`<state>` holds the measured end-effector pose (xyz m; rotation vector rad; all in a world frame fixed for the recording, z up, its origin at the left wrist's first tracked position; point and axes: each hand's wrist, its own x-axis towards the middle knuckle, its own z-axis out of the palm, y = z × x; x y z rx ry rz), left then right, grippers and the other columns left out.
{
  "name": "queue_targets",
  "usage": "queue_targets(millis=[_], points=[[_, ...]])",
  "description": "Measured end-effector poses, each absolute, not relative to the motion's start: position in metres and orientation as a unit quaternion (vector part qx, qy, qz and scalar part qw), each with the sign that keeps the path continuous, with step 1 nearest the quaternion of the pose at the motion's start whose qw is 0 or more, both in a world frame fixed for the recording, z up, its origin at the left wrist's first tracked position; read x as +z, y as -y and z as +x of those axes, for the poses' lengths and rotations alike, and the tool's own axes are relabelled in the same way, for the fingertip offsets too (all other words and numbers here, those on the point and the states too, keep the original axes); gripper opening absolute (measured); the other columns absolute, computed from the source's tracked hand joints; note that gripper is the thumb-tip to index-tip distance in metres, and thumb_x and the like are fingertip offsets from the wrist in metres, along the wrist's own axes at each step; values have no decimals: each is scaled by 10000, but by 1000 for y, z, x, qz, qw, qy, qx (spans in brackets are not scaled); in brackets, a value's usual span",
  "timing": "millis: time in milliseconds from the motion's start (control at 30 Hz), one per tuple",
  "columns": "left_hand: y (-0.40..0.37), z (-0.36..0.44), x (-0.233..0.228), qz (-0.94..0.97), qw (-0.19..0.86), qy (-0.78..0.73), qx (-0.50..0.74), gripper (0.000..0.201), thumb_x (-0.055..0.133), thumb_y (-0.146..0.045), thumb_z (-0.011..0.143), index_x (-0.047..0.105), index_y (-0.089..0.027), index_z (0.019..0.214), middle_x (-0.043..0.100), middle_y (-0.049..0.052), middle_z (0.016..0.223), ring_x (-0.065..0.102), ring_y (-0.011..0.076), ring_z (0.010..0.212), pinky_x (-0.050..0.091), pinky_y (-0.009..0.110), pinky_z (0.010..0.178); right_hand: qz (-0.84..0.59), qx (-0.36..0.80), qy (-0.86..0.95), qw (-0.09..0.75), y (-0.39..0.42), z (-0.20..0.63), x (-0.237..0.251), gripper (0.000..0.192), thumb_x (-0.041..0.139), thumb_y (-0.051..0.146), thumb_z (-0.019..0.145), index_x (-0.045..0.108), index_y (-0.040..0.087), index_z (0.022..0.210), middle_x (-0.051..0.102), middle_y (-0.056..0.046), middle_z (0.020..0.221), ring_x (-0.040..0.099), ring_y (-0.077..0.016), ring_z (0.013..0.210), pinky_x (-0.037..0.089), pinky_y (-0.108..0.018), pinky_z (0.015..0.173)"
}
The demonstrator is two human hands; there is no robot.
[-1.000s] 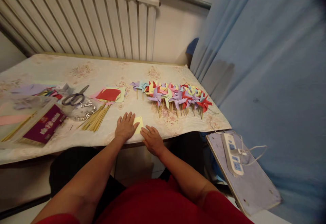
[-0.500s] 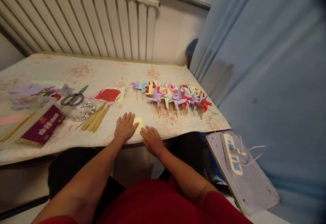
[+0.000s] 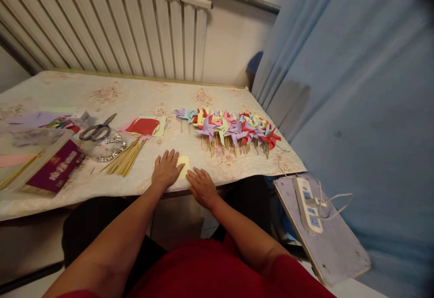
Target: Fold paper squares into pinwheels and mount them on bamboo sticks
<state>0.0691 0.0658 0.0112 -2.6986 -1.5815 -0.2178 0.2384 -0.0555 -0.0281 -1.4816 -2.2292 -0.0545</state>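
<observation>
Two hands lie spread over a small yellow paper point(image 3: 183, 172), to the near left of the pinwheels point(image 3: 236, 131)

The left hand point(image 3: 165, 170) is palm down, its grip wide open with the fingers straight and a little apart, the thumb reaching onto the yellow paper; the right hand point(image 3: 202, 187) has its grip loosely open too, fingers extended and slightly bent, fingertips at the paper's right edge, though whether they press on it I cannot tell. Neither grip is closed around anything; the paper lies flat on the bench point(image 3: 142, 94). Left of the pinwheels lies a stack of coloured paper point(image 3: 142, 126), with a fanned bundle of sticks point(image 3: 126, 158) to their near left; scissors point(image 3: 98, 129) and a purple-labelled packet point(image 3: 56, 169) are well apart from the pinwheels, farther left
</observation>
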Motion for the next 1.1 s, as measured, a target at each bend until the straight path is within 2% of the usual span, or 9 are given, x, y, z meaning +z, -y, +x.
queue_targets(millis=[400,1100], points=[[-67,69,8,-860,2,505,-71,637,299,-503,988,384,-177,1530,332,115,1620,225,317,1511,176,526,1198,-539,-22,809,234,57,238,-27,518,590,280,949,470,211,1449,493,-74,1514,340,-285,1459,281,-506,1197],[-67,69,7,-862,13,501,-78,642,286,-502,994,403,-144,1514,351,115,1611,248,322,1496,189,527,1190,-540,-13,807,237,56,238,-27,527,604,273,943,469,211,1449,496,-92,1509,340,-281,1458,274,-510,1194]])
